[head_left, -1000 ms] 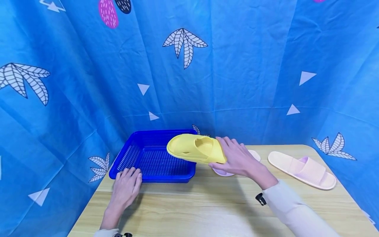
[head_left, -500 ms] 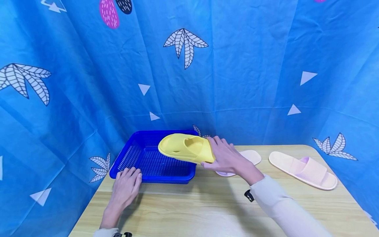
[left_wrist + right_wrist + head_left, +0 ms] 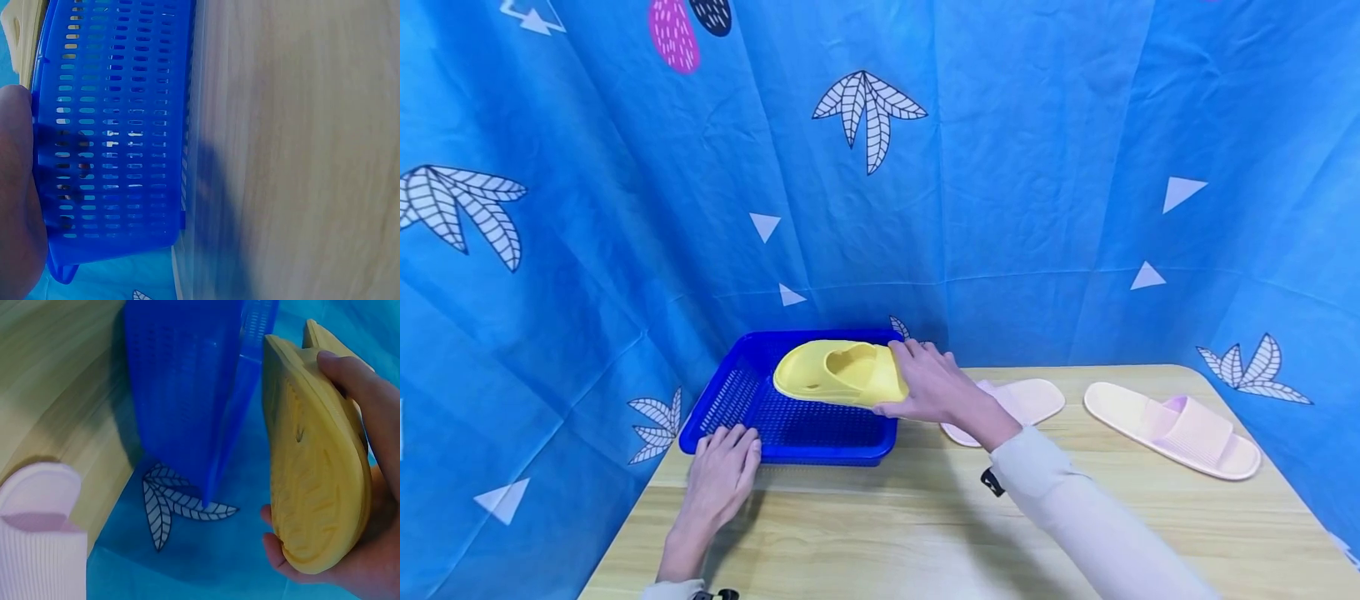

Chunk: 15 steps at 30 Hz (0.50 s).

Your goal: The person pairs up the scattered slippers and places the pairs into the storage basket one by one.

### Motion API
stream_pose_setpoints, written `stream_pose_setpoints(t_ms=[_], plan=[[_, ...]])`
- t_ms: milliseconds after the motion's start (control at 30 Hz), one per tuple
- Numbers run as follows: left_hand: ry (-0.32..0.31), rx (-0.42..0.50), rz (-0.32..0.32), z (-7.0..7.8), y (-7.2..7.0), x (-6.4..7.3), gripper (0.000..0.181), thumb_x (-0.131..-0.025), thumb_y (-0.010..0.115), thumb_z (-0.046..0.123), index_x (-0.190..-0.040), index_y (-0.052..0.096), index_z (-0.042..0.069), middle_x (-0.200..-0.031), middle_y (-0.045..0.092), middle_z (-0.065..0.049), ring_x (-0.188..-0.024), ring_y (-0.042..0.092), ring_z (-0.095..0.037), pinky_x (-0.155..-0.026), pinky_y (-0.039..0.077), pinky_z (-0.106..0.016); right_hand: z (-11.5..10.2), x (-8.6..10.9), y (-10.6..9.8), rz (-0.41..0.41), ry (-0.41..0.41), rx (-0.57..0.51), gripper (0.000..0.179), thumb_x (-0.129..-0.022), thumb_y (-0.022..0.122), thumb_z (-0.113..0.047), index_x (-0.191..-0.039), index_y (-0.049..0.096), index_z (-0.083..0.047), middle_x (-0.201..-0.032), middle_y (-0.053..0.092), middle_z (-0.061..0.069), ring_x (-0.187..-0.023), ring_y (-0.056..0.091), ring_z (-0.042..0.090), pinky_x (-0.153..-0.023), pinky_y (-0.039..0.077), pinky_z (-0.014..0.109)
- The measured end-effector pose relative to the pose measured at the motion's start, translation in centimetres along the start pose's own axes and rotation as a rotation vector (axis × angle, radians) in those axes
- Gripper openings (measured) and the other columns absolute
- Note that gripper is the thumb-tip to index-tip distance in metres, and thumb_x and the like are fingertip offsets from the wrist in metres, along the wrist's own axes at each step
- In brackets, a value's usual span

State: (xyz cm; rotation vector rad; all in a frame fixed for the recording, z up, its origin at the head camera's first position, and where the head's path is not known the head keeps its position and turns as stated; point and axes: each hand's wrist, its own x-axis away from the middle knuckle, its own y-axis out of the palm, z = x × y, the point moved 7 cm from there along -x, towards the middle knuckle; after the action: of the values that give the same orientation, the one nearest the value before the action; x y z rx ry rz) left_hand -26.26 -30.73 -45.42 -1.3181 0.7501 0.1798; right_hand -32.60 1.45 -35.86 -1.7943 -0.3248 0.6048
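Observation:
In the head view, my right hand [image 3: 936, 385] grips a yellow slipper [image 3: 808, 371] by its heel end, above the blue mesh basket [image 3: 827, 454]. Its toe points left. The right wrist view shows the slipper's ridged sole [image 3: 309, 481], with thumb and fingers on opposite sides of the heel part. My left hand [image 3: 722, 475] holds the basket's near left rim, fingers over the edge. In the left wrist view, part of that hand [image 3: 19, 200] lies along the rim beside the slotted wall [image 3: 112, 125]; the fingertips are mostly hidden.
A pale pink slipper [image 3: 1037, 398] lies right of the basket, partly behind my right forearm. Another pink slipper [image 3: 1195, 433] lies farther right on the wooden table [image 3: 865, 533]. A blue patterned curtain [image 3: 1000, 183] hangs behind and at both sides.
My right hand has carried the yellow slipper left, from the basket's right edge to over its inside. More of the nearer pink slipper shows now. The left hand stays on the rim.

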Motion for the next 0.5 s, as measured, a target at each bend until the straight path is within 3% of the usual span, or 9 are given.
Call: stream_pose_setpoints(t_ms=[167, 500], plan=[[-0.001, 0.000, -0.002, 0.0, 0.1, 0.0, 0.032, -0.103, 0.049, 0.020, -0.111, 0.073, 0.000, -0.111, 0.069, -0.022, -0.108, 0.057, -0.043, -0.092, 0.039, -0.060, -0.8, -1.2, 0.6, -0.016, 0.023, 0.022, 0.100, -0.078, 0.069, -0.077, -0.147, 0.044, -0.010, -0.133, 0.058, 0.013, -0.105, 0.059, 0.034, -0.078, 0.049, 0.049], [0.000, -0.004, 0.002, -0.2, 0.3, 0.1, 0.031, -0.103, 0.049, 0.021, -0.110, 0.072, 0.001, -0.110, 0.069, -0.020, -0.108, 0.056, -0.042, -0.091, 0.039, -0.059, -2.9, -3.1, 1.6, -0.077, 0.023, 0.026, 0.100, -0.079, 0.073, -0.072, -0.148, 0.045, -0.005, -0.132, 0.056, 0.014, -0.111, 0.057, 0.036, -0.091, 0.048, 0.062]])
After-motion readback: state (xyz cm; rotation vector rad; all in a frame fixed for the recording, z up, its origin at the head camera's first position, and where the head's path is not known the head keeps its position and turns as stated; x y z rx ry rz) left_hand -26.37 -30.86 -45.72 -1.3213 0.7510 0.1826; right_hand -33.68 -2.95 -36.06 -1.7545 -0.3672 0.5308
